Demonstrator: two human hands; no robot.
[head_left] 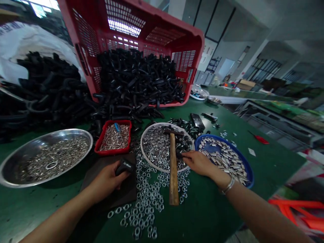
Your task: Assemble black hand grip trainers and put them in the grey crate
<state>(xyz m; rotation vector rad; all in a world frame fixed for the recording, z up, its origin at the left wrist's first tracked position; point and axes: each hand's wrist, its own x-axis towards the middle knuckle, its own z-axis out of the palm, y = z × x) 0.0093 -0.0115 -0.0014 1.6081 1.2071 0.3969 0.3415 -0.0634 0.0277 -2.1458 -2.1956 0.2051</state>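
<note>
My left hand (107,179) is closed around a black moulded plastic piece (125,166) with pale lettering, held over a dark mat (126,194). At the right side of a white round tray (142,146), my right hand (198,163) has its fingertips pinched at a small black part (179,154). Shiny metal ring pieces (158,145) and more small black parts fill that tray. A hammer with a wooden handle (173,172) lies across it, head toward the back. Loose metal rings (144,199) are strewn on the table between my hands.
Left stands a steel bowl (88,136) of small metal pieces, beside a red tray (111,152) of pins. A blue tray (250,172) holds metal cylinders. Behind, a red crate (194,44) lies tipped, spilling black plastic pieces (141,77) onto the green table (273,158).
</note>
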